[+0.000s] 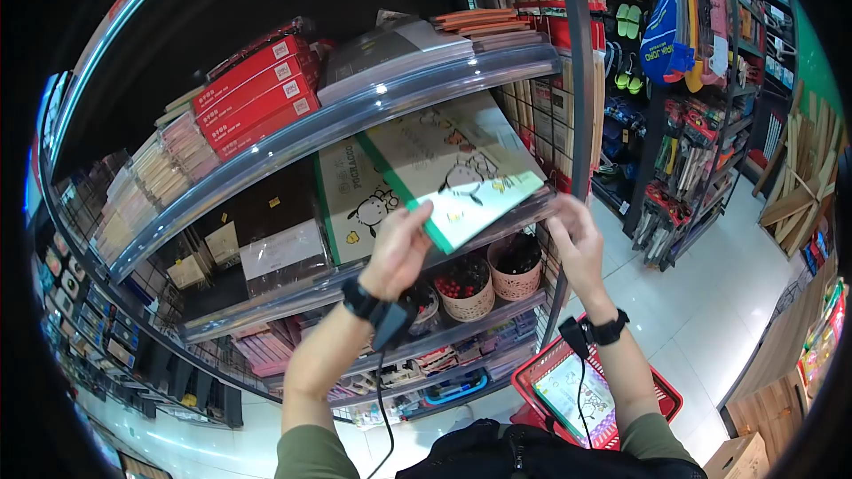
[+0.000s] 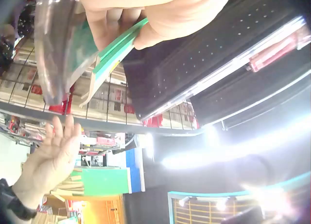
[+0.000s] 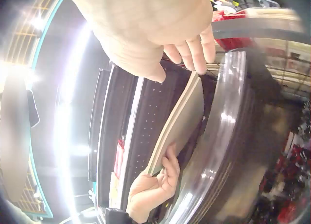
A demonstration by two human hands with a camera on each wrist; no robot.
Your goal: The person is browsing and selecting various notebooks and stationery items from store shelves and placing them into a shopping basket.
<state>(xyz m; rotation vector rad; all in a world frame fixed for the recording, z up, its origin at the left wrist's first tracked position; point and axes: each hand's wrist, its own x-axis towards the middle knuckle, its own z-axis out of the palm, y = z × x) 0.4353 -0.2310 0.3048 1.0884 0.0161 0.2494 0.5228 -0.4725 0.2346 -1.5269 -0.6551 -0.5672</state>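
as a person faces a store shelf [image 1: 266, 302], the left hand [image 1: 399, 248] pinches the near green-edged corner of a cartoon-dog book [image 1: 461, 164], which lies tilted over the shelf's front rim, just beside a 2nd such book [image 1: 355, 195] leaning inside. the right hand [image 1: 577, 244], fingers straight, is at the book's right corner near the shelf's right end. 2 small baskets [image 1: 466, 297] stand on the shelf below, and a red basket [image 1: 666, 399] shows under the right forearm.

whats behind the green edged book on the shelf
A second cartoon-dog book stands behind the green-edged book, which the left hand grips; its right part is covered, and anything deeper is hidden.
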